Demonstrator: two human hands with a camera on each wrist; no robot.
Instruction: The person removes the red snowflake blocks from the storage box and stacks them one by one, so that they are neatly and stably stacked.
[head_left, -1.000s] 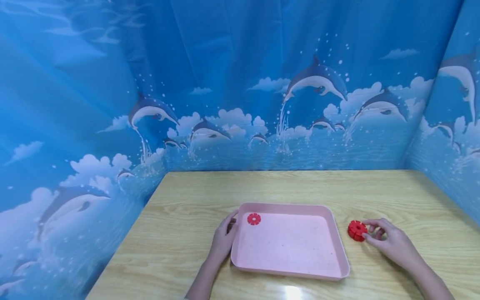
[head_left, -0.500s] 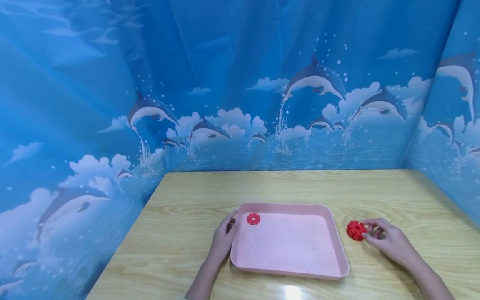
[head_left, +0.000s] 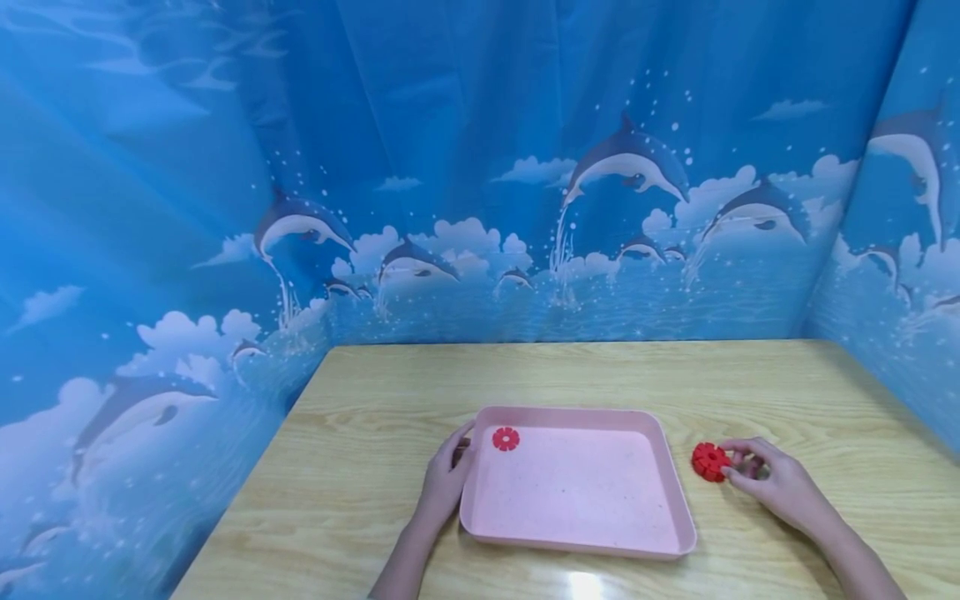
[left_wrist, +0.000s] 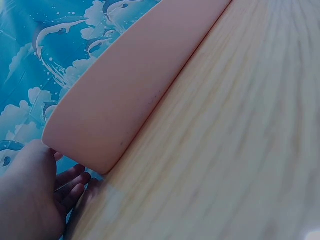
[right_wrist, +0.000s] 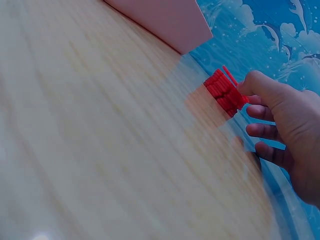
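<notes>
A pink rectangular tray (head_left: 577,546) lies on the table, with one red notched plastic disc (head_left: 506,439), a snowflake building piece, near its far left corner. My left hand (head_left: 446,479) rests against the tray's left side, its fingers relaxed along the outer wall. In the left wrist view the thumb side touches the tray's corner. Right of the tray stands a stack of several red notched discs (right_wrist: 220,95). My right hand (head_left: 772,479) pinches the top disc (right_wrist: 230,75) by its edge between thumb and index finger. That disc stands tilted off the stack; the other fingers curl loosely.
The wooden table (head_left: 360,408) carries everything, its back edge meeting a blue dolphin-print curtain (head_left: 450,150). The curtain also encloses the left and right sides. A bright light reflection shows near the front of the table.
The head view has shifted slightly. My right hand stays at the disc stack, with thumb and index finger at the top disc's edge; the left hand remains against the tray.
</notes>
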